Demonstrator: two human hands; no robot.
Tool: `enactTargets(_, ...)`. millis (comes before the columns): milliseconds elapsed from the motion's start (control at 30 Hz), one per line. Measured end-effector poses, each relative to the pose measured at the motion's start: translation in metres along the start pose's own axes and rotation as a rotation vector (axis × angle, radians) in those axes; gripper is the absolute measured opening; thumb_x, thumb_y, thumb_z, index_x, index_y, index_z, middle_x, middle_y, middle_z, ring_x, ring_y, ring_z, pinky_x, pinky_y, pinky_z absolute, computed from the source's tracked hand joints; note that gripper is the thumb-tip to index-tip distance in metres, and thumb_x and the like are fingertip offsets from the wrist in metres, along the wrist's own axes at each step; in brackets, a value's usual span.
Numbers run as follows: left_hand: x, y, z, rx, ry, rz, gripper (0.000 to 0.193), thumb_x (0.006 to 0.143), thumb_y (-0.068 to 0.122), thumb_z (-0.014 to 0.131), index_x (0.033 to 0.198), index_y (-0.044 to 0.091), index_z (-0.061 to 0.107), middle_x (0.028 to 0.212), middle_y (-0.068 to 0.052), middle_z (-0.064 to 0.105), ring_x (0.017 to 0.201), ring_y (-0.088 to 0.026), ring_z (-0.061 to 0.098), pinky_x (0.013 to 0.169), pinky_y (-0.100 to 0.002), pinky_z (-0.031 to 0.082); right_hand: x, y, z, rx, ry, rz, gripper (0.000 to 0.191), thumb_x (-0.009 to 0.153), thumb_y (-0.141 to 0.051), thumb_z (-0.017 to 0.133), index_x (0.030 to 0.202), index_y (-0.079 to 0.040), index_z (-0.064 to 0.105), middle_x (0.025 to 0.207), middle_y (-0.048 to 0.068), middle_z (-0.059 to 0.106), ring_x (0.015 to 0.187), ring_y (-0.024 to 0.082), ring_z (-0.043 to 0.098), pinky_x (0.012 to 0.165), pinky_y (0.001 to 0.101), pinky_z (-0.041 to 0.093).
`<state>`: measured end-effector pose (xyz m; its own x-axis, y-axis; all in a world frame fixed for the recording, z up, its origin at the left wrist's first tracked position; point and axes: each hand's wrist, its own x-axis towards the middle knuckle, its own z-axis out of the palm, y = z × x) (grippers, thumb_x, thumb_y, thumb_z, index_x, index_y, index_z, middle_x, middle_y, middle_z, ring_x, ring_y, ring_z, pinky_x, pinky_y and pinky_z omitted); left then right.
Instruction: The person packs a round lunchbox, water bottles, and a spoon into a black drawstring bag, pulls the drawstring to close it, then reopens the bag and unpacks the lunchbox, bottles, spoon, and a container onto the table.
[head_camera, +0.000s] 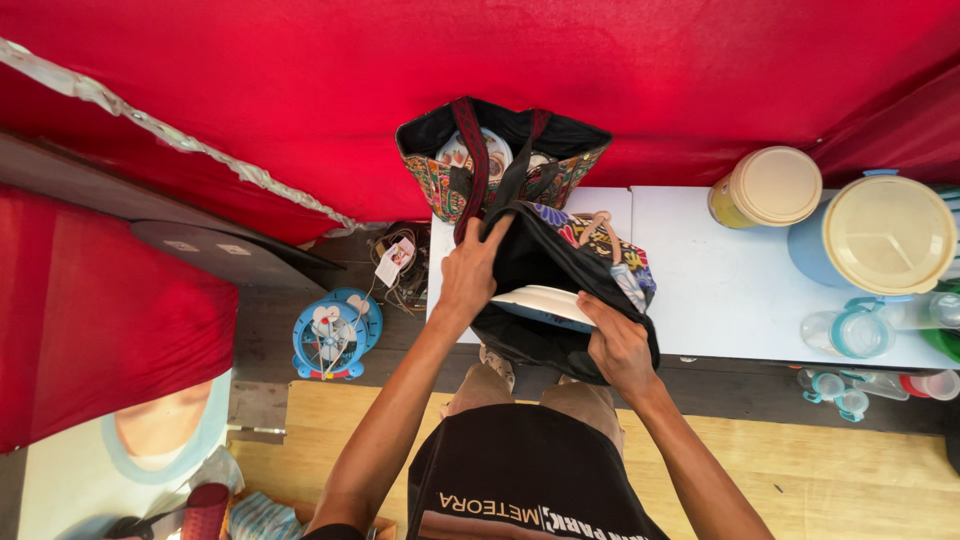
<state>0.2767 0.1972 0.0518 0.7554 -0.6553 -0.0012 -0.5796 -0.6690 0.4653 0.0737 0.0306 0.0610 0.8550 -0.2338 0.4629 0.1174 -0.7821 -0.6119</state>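
Note:
My left hand (470, 272) grips the upper edge of a black cloth bag with a colourful patterned outside (560, 262), holding its mouth apart. My right hand (618, 345) grips the bag's lower edge. A white plate (545, 300) shows inside the bag's mouth between both hands. The bag rests on the left end of a white table (720, 280). Behind it stands a second patterned tote bag (500, 160) with red-and-black straps and round dishes inside.
A yellow jar with a cream lid (768, 187), a blue bucket with a cream lid (880, 235) and clear lidded bottles (850, 332) stand on the table's right. A small blue fan (335, 335) sits on the floor at left. Red cloth (500, 50) hangs behind.

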Motion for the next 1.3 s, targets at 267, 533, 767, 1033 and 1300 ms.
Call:
enactTargets(267, 0.022, -0.029, -0.029, -0.177, -0.081, 0.083, 0.088, 0.072, -0.008, 0.068, 0.148, 0.028, 0.045, 0.132, -0.019, 0.05, 0.109, -0.047, 0.061, 0.084, -0.053, 0.053, -0.014, -0.011, -0.039, -0.03, 0.365, 0.58, 0.026, 0.093, 0.002, 0.075, 0.117, 0.003, 0.067, 0.101, 0.016, 0.076, 0.089, 0.018, 0.074, 0.082, 0.0323, 0.058)
enactTargets(533, 0.011, 0.007, -0.015, -0.057, 0.173, -0.043, 0.058, 0.085, 0.016, 0.073, 0.14, 0.022, 0.055, 0.125, -0.022, 0.053, 0.113, -0.044, 0.057, 0.088, -0.052, 0.05, -0.05, 0.021, -0.078, 0.715, 0.857, 0.714, 0.038, 0.095, 0.013, 0.068, 0.128, 0.0, 0.056, 0.121, 0.009, 0.068, 0.107, 0.014, 0.068, 0.096, 0.03, 0.056)
enactTargets(767, -0.023, 0.074, -0.003, 0.184, 0.609, 0.031, 0.027, 0.081, 0.021, 0.077, 0.108, 0.018, 0.077, 0.13, -0.021, 0.055, 0.125, -0.041, 0.045, 0.103, -0.058, 0.032, -0.111, 0.1, -0.088, 0.609, 0.982, 0.838, 0.041, 0.095, 0.015, 0.066, 0.132, 0.003, 0.055, 0.123, 0.012, 0.069, 0.107, 0.017, 0.068, 0.094, 0.0315, 0.056)
enactTargets(1033, -0.05, 0.197, 0.093, -0.611, 0.182, -0.023, 0.021, 0.086, 0.019, 0.073, 0.1, 0.003, 0.069, 0.106, -0.014, 0.063, 0.096, -0.028, 0.069, 0.082, -0.038, 0.053, -0.156, 0.185, -0.081, 0.655, 0.932, 1.089, 0.042, 0.092, 0.012, 0.063, 0.131, -0.001, 0.053, 0.118, 0.011, 0.068, 0.102, 0.017, 0.068, 0.085, 0.0325, 0.057)
enactTargets(1300, -0.02, 0.229, 0.267, -0.722, -0.157, -0.386, 0.073, 0.096, 0.023, 0.075, 0.146, -0.014, 0.036, 0.116, -0.027, 0.073, 0.101, -0.027, 0.072, 0.086, -0.035, 0.056, -0.143, 0.214, -0.08, 0.481, 0.79, 1.327, 0.036, 0.092, 0.006, 0.065, 0.125, -0.002, 0.056, 0.112, 0.01, 0.069, 0.093, 0.018, 0.069, 0.072, 0.035, 0.059)
